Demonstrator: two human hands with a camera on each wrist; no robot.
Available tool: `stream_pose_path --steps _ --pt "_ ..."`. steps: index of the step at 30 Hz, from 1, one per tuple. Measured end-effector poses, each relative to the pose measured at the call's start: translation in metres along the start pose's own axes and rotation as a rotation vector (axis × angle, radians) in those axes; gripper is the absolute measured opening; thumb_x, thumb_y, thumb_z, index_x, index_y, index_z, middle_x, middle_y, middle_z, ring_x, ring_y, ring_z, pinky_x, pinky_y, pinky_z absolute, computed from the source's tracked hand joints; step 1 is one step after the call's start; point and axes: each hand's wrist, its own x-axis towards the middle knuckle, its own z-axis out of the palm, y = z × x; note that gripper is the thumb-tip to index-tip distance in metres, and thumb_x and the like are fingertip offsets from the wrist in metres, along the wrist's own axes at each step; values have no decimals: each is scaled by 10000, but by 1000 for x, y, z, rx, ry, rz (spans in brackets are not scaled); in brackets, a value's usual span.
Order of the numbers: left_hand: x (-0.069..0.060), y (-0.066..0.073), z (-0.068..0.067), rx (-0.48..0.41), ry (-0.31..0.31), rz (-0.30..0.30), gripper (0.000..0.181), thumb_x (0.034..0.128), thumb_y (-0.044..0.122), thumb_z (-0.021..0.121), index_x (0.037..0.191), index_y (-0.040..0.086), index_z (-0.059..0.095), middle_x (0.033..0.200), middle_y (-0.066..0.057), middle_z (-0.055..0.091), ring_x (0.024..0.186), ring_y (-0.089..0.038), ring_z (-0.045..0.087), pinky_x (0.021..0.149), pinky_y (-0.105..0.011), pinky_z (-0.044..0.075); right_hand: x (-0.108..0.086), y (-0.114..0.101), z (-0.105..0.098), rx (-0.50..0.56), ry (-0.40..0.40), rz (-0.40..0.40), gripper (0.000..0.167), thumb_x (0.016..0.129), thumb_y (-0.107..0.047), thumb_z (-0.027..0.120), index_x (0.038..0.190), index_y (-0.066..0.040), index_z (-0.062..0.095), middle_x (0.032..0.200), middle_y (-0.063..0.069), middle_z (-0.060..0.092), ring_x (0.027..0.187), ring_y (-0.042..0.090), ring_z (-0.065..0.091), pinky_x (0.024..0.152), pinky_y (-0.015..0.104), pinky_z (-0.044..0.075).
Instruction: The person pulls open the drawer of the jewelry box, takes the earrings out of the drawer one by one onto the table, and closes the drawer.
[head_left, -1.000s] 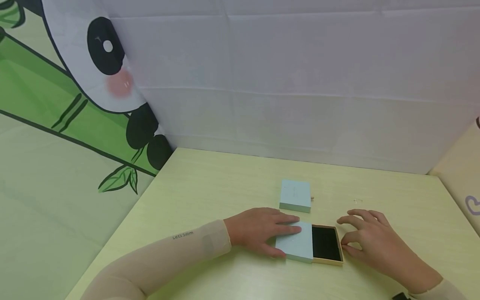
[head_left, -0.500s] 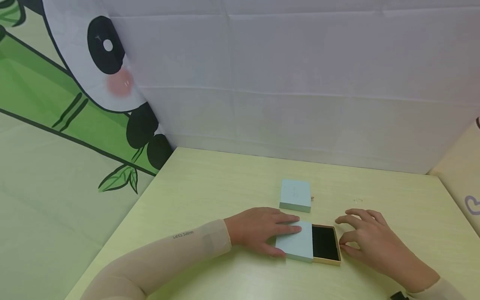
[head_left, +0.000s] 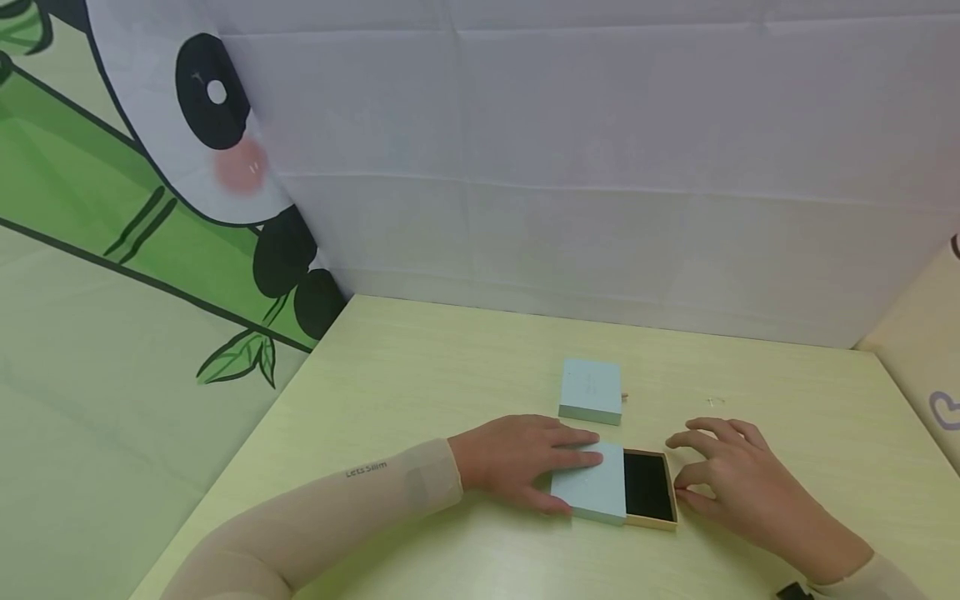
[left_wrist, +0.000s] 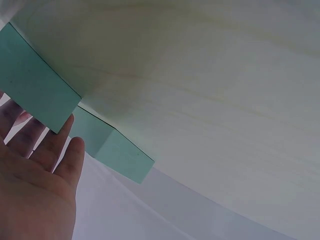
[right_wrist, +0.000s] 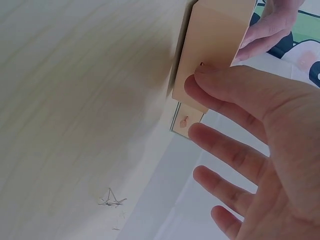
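A pale blue drawer box lies on the table, its sleeve (head_left: 602, 498) to the left. From the right end the black-lined drawer (head_left: 649, 487) sticks partly out. My left hand (head_left: 517, 462) rests on the sleeve with spread, straight fingers, its thumb by the near edge. At the drawer's tan front (right_wrist: 217, 35), the thumb and index finger of my right hand (head_left: 738, 479) pinch a small pull tab, mostly hidden by the fingertips. The other fingers of that hand are loosely bent and apart from the box.
Behind the first box stands another pale blue box (head_left: 590, 387) with a small pull tab (right_wrist: 184, 121) on its right end. Some thin, wiry pieces (right_wrist: 112, 201) lie on the table (head_left: 435, 358) to the right. A white cloth (head_left: 570, 167) hangs behind the table.
The drawer has slid a little to the left into its sleeve, and my right hand has moved left with it. My left hand has stayed in place.
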Motion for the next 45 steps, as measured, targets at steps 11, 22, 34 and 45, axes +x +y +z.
stream_pose_path --steps 11,22,34,45 --pt "0 0 -1 -3 -9 -9 783 1146 710 646 1816 334 496 1892 87 493 1717 -143 548 1413 -308 459 1 -1 1 2 17 -9 408 675 -213 1134 731 -455 810 1210 -57 850 1274 361 751 1017 628 547" --pt "1 -1 1 -6 -3 -4 782 1147 710 645 1817 335 496 1891 90 493 1712 -143 555 1413 -311 461 5 -3 0 1 5 -12 380 687 -229 1133 744 -455 832 1222 -58 854 1285 357 750 1017 622 551" --pt "0 -1 2 5 7 4 778 1147 708 647 1812 332 504 1885 87 505 1702 -141 565 1407 -303 465 5 -7 1 -1 13 -19 400 672 -250 1145 743 -477 823 1219 -75 845 1280 348 749 1020 629 564" --pt "-4 2 0 2 -5 7 779 1151 713 637 1819 340 491 1895 95 486 1715 -134 547 1413 -304 456 5 -13 2 -14 48 -43 401 638 -252 1150 742 -470 830 1197 -80 845 1257 344 752 988 631 581"
